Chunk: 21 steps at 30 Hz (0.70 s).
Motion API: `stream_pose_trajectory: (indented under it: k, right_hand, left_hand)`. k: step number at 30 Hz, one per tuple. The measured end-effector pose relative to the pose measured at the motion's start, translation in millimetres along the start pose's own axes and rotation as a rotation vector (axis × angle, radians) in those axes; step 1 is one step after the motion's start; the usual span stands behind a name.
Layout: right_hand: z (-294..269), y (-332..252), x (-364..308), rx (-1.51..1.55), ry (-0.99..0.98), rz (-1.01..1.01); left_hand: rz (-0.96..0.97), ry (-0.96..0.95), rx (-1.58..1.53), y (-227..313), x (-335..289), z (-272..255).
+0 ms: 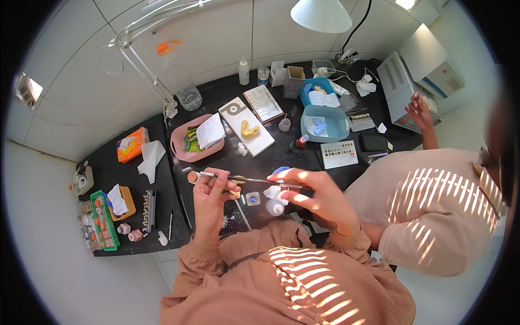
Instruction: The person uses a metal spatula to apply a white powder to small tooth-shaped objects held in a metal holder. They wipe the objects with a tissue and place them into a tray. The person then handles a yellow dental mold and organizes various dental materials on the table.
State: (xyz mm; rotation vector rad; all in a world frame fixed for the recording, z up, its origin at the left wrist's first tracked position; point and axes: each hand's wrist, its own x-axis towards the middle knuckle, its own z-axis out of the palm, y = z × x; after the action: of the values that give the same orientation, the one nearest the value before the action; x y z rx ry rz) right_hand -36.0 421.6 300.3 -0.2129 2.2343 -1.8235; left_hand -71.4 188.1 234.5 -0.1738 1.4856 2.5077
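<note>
Pinching a slender dark silver-ended rod (249, 179), left fingers (219, 182) face right fingers (291, 174), grip unclear.

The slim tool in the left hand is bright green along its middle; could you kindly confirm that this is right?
Not quite: the slim tool in the left hand is dark along its middle, not bright green, as the head view shows.

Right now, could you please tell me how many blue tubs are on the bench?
2: the rear blue tub is at the back right, and the front blue tub is just in front of it.
</note>
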Motion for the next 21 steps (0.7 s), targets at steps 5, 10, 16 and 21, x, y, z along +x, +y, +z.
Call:
stream_pose_trajectory:
  k: [5, 10, 16, 21]
  right_hand:
    - [10.5, -1.8, 7.4, 0.304, 0.278, -0.210]
    - [-30.9, 1.4, 36.4, 0.162, 0.665, -0.348]
    - [-255.0, 94.3, 105.6, -0.066, 1.523, -0.507]
    - [-371.8, 151.7, 202.9, -0.476, 1.433, -0.301]
  left_hand:
    - [-0.214, -0.110, -0.321, -12.3, -0.2, 5.3]
    - [-0.352, -0.190, -0.197, -0.8, 6.5, 24.6]
    - [-0.092, 0.079, 0.064, 25.8, -11.5, -25.7]
    - [0.090, 0.552, 0.116, 27.3, -37.0, -75.3]
